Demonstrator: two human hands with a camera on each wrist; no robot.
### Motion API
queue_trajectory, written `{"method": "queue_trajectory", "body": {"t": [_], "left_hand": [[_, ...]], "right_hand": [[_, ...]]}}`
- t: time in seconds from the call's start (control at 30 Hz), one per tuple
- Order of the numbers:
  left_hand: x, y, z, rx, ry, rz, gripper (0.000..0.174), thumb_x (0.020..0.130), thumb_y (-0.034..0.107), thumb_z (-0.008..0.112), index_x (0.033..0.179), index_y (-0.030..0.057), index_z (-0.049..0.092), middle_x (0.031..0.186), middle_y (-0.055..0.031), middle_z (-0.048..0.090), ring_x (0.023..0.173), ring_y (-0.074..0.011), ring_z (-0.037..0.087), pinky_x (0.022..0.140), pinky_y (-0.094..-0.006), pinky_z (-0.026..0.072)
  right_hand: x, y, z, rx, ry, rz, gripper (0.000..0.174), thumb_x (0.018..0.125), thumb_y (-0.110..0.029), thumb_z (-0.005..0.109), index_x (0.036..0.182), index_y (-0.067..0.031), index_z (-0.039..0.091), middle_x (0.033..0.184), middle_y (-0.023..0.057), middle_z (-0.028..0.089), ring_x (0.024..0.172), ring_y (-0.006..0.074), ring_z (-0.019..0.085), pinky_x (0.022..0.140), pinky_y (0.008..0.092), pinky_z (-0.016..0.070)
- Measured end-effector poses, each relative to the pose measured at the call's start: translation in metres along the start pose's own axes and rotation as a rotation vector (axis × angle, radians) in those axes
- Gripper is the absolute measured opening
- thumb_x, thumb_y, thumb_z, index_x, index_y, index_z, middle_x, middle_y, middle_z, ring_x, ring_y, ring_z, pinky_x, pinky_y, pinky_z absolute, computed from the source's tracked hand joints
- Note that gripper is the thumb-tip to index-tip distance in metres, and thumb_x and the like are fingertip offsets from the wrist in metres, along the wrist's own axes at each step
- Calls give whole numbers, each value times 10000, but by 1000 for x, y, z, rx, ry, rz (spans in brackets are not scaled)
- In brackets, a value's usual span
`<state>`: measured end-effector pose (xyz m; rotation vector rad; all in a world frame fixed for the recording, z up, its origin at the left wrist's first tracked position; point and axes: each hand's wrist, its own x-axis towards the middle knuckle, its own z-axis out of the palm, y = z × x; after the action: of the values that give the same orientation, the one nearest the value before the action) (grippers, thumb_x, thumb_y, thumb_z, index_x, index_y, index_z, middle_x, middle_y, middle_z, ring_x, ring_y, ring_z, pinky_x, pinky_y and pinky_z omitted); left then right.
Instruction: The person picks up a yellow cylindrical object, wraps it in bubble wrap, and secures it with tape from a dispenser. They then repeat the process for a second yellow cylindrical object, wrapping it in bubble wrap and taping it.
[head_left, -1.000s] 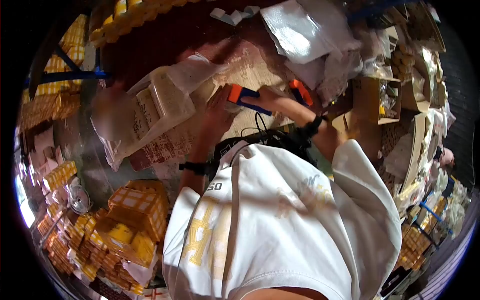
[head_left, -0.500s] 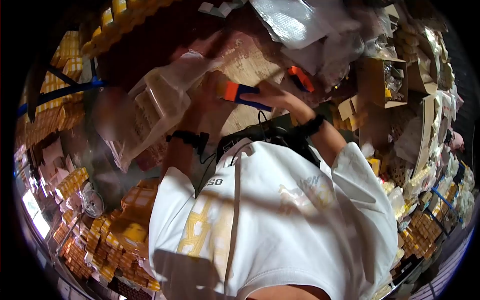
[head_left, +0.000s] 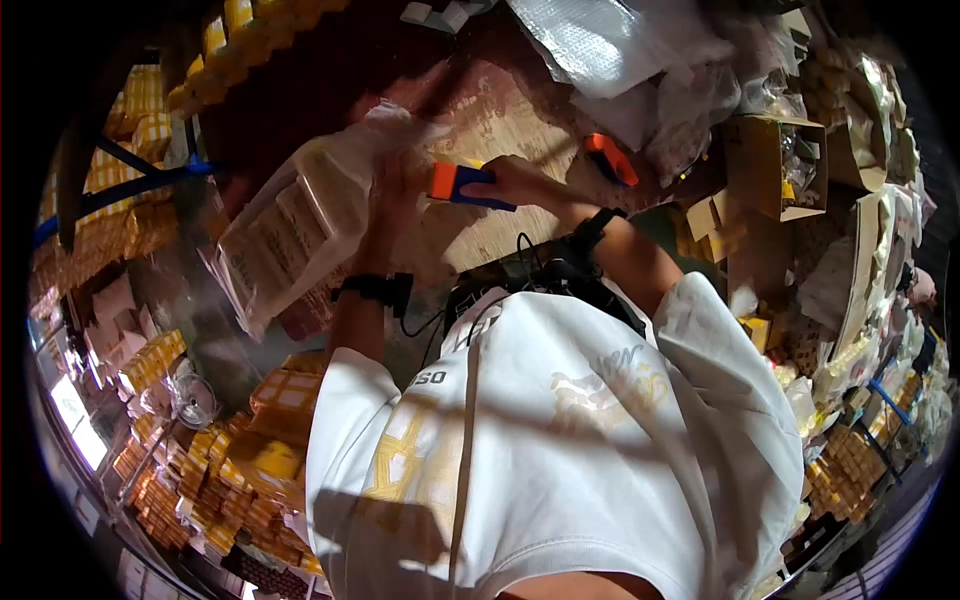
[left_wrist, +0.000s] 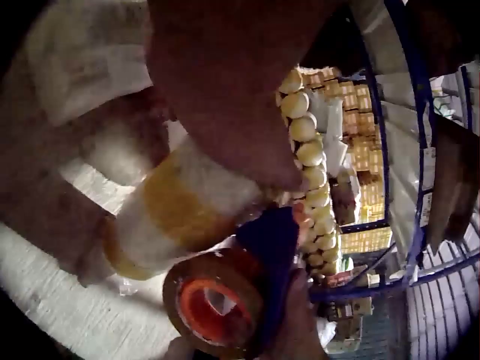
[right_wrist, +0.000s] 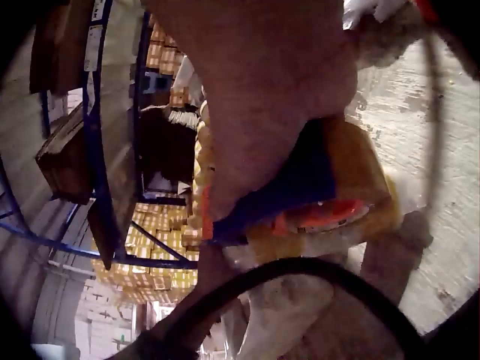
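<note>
In the head view my right hand (head_left: 525,184) grips a blue and orange tape dispenser (head_left: 487,188), its orange end toward my left hand (head_left: 398,190). The left wrist view shows my left hand (left_wrist: 225,90) holding a white cylindrical bundle (left_wrist: 180,202) banded with yellow-brown tape, fingers round its far side. The dispenser's blue body (left_wrist: 271,240) and brown tape roll (left_wrist: 174,300) lie against or close beside the bundle; contact is unclear. In the right wrist view my right hand (right_wrist: 277,82) wraps the blue dispenser (right_wrist: 304,176).
A second orange dispenser (head_left: 610,160) lies to the right on the worn table (head_left: 500,125). Clear plastic packaging (head_left: 300,215) is at the left, and silvery bubble wrap (head_left: 590,50) lies at the back. An open carton (head_left: 755,165) stands right; yellow-and-white stacked packs (head_left: 150,105) fill the left shelving.
My right hand and the dispenser have shifted left across the table, closer to my left hand. The head view has tilted and shifted slightly.
</note>
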<state>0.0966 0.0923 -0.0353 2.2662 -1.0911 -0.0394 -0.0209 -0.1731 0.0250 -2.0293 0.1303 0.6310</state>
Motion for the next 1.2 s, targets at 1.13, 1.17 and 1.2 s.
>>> {"method": "queue_trajectory", "body": {"t": [1.13, 1.17, 1.2], "left_hand": [[-120, 11, 157, -375, 203, -808, 524, 1058, 372, 369, 1557, 215, 394, 1579, -169, 363, 1462, -348, 300, 1184, -555, 156], [-118, 17, 153, -331, 209, -792, 520, 1059, 368, 370, 1558, 224, 392, 1579, -166, 364, 1459, -356, 305, 1180, -555, 169], [-119, 15, 152, -279, 223, -777, 517, 1060, 364, 372, 1560, 233, 391, 1579, -162, 366, 1457, -363, 311, 1176, -555, 183]], "right_hand": [[58, -25, 52, -632, -143, 219, 821, 696, -757, 673, 908, 32, 752, 915, 215, 739, 877, 366, 725, 785, 467, 567], [54, -20, 52, -658, -152, 253, 830, 695, -761, 672, 901, 40, 750, 903, 223, 736, 870, 369, 725, 784, 469, 566], [51, -15, 50, -686, -161, 275, 839, 694, -764, 672, 894, 47, 749, 891, 230, 733, 862, 371, 725, 784, 472, 565]]}}
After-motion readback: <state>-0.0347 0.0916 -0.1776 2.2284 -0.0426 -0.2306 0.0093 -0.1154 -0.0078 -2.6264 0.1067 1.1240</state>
